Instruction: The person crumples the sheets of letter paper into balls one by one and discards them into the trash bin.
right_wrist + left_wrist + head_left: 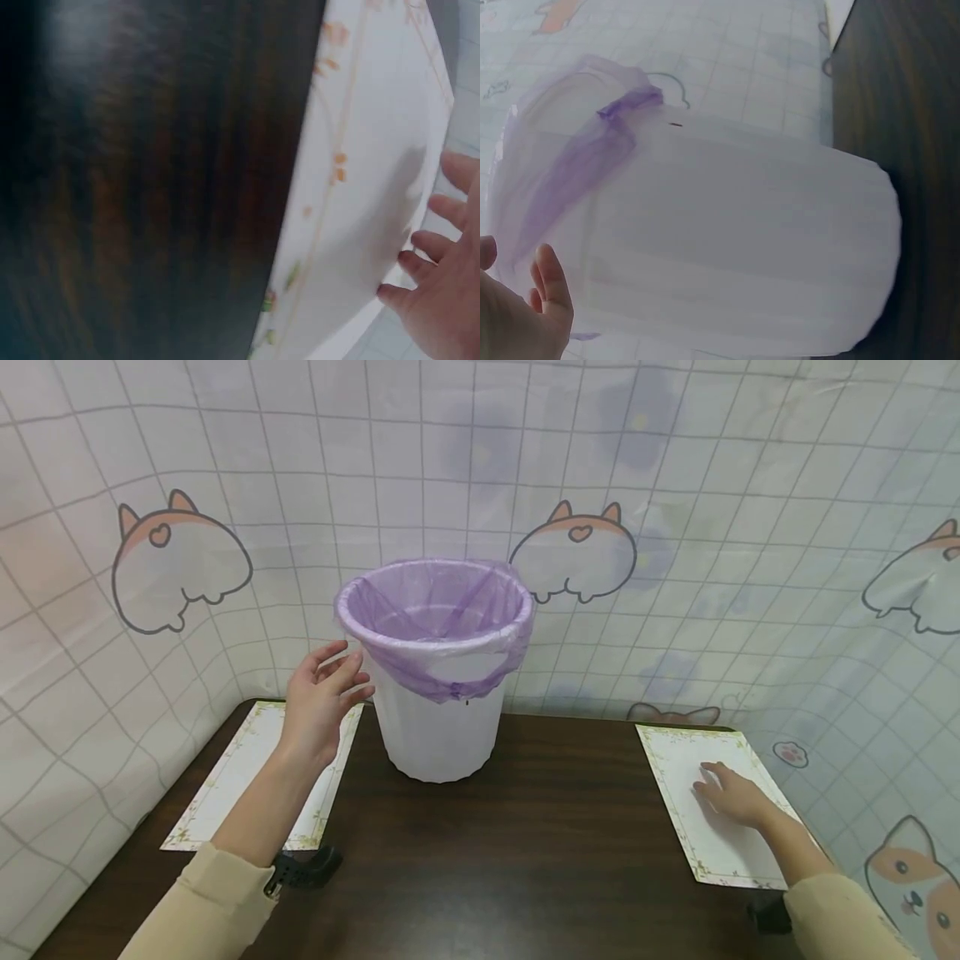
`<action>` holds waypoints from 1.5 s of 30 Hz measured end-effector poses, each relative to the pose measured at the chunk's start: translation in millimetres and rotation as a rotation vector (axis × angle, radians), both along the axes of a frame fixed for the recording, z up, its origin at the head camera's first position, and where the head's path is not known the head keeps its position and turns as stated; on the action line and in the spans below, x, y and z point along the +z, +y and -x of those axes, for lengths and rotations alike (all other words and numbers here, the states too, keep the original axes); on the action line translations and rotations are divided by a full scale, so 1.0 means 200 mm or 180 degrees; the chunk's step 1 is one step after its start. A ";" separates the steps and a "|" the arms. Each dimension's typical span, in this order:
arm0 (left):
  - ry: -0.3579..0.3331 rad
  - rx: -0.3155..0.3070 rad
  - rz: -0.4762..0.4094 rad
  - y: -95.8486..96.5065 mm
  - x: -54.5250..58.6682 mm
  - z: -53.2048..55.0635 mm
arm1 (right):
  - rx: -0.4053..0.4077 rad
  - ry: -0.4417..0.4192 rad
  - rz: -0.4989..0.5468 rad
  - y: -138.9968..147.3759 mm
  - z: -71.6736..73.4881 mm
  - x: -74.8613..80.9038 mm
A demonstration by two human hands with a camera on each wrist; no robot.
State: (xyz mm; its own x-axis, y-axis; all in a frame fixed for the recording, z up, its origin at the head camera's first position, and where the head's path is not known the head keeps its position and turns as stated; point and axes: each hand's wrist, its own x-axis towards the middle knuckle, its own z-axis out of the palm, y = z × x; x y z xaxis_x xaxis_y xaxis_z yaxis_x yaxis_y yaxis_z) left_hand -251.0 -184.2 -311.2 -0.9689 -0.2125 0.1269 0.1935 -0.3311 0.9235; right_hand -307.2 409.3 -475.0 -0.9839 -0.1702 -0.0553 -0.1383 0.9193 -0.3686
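A white trash can (438,735) stands upright on the table, lined with a translucent purple bag (480,677). The bag folds over the rim and is bunched into a knot at the front. My left hand (318,706) is beside the can's left side, just below the rim, with fingers loosely bent and holding nothing; whether it touches the bag I cannot tell. In the left wrist view, that hand (532,315) appears near the bag's overhang. Over a white sheet with a floral border (682,777), my right hand (735,797) hovers or rests lightly, its fingers (450,208) relaxed and spread.
Another bordered white sheet (232,777) lies on the left, partly behind my left forearm. Dark brown wood makes up the tabletop (495,860). A gridded curtain with cartoon corgis (712,568) hangs behind and on both sides. Dark bands (303,867) are at the wrists.
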 end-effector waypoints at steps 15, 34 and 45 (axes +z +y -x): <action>-0.0514 -0.0306 0.0344 0.08 -0.29 -0.10 | 0.0332 0.0285 -0.0262 -0.02 0.02 0.00; -0.0695 -0.1245 0.1185 0.31 -0.60 -0.22 | 0.0283 -0.0113 -0.0101 -0.12 -0.02 0.10; -0.0705 -0.1994 0.1238 0.39 -0.67 -0.23 | 0.0375 -0.0053 0.0001 -0.17 -0.03 0.03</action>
State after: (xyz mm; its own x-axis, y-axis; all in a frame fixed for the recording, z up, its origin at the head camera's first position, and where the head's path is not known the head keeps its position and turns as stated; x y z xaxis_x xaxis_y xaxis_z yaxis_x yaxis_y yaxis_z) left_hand -204.9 -107.1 -445.5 -0.9052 0.4044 -0.1307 -0.1260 0.0384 0.9913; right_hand -301.6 376.0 -469.1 -0.9559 -0.2847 -0.0714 -0.2393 0.8968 -0.3721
